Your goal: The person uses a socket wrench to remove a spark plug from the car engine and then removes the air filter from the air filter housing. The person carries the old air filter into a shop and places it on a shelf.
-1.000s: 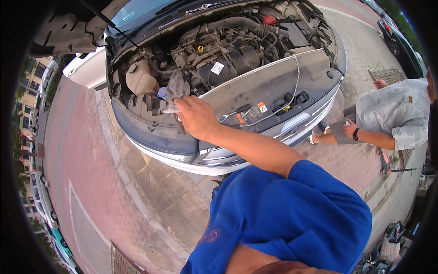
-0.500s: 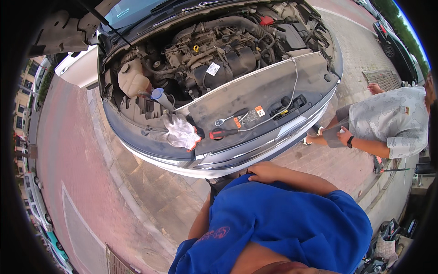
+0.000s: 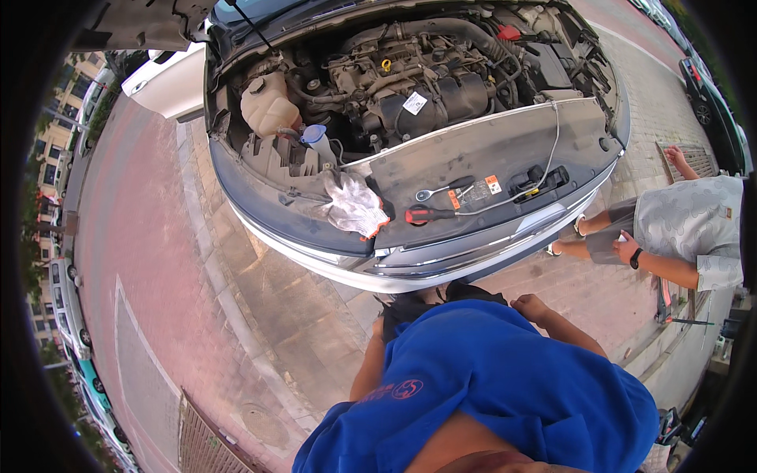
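My right hand (image 3: 527, 306) is down beside my blue shirt (image 3: 473, 370), fingers curled; whatever is in them is unclear. My left hand (image 3: 378, 327) is at my other side by the dark clothing, its fingers mostly hidden. In front of me is a car's open engine bay (image 3: 426, 71). Pale work gloves with orange cuffs (image 3: 351, 205) lie on the front panel, below a blue-capped filler neck (image 3: 314, 135) and a translucent reservoir (image 3: 268, 102). A ratchet (image 3: 426, 195) and a red-and-black screwdriver (image 3: 422, 214) rest on the panel to the right.
A co-worker in grey shirt and shorts (image 3: 682, 229) stands at the right, near a red tool (image 3: 664, 303). A raised hood (image 3: 134, 24), a white door (image 3: 162, 83), parked cars (image 3: 67, 299) at the edges, and paving (image 3: 158, 299) with a drain grate surround me.
My right hand has left the cloth by the filler neck and dropped to my body, moving from the shirt hem further right. The gloves now lie on the panel. The view has shifted slightly.
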`<state>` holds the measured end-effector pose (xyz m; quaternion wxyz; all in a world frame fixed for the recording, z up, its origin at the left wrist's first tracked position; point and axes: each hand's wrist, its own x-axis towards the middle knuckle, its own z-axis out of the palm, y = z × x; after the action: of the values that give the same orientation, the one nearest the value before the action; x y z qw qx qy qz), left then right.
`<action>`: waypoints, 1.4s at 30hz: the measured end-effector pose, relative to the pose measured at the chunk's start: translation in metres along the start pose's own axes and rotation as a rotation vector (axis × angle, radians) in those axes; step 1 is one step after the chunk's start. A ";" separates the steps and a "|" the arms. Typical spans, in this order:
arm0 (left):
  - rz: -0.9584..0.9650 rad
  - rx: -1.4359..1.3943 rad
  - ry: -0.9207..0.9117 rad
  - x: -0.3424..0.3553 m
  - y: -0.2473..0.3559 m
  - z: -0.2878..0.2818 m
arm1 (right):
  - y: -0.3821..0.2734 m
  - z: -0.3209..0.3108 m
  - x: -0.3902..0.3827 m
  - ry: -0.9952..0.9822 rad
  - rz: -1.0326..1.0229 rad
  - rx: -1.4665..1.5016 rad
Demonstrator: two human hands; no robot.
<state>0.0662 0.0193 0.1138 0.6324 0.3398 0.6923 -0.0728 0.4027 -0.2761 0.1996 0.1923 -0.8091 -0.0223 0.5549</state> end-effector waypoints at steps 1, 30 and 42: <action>0.029 0.059 0.082 -0.006 -0.003 -0.010 | -0.002 0.002 0.005 0.022 -0.115 -0.099; 0.785 -0.915 -0.811 -0.286 0.141 -0.002 | -0.291 0.046 -0.142 -0.759 -1.362 0.140; 0.713 0.002 -0.724 -0.256 0.160 0.012 | -0.268 0.049 -0.157 -0.832 -1.139 0.438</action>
<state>0.1589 0.0377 0.4007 0.8171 0.5084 0.2695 0.0338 0.3455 -0.0538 0.4141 0.5833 -0.3378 -0.3986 0.6219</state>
